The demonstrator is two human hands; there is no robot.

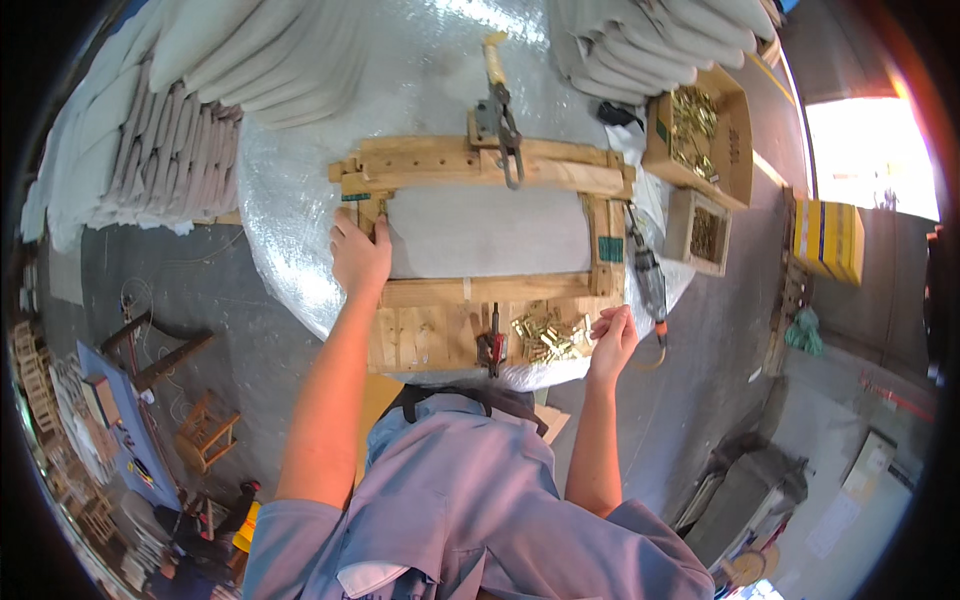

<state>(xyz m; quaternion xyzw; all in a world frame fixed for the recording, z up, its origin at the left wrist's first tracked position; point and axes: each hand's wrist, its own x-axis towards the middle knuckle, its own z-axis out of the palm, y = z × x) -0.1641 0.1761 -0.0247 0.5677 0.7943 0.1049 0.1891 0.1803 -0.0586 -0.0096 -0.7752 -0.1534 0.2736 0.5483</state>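
Observation:
In front of me lies a wooden frame [465,290] around a flat grey panel [490,232]. My left hand [362,258] is at the frame's left end, thumb on the panel side and fingers on the outer side of the wood. Beside a pile of small brass-coloured metal pieces [548,340], my right hand [614,340] has its fingers curled together; whether something small is in them is hidden. A toggle clamp [505,125] with a yellow handle stands at the far rail. Left of the pile lies a red-handled tool [495,345].
A power tool [650,280] lies right of the frame. Beyond it are a cardboard box [735,135] and a wooden box [700,235] of metal pieces. Stacks of pale padded pieces [175,140] rise at the far left and far right. The table has a shiny plastic cover [290,200].

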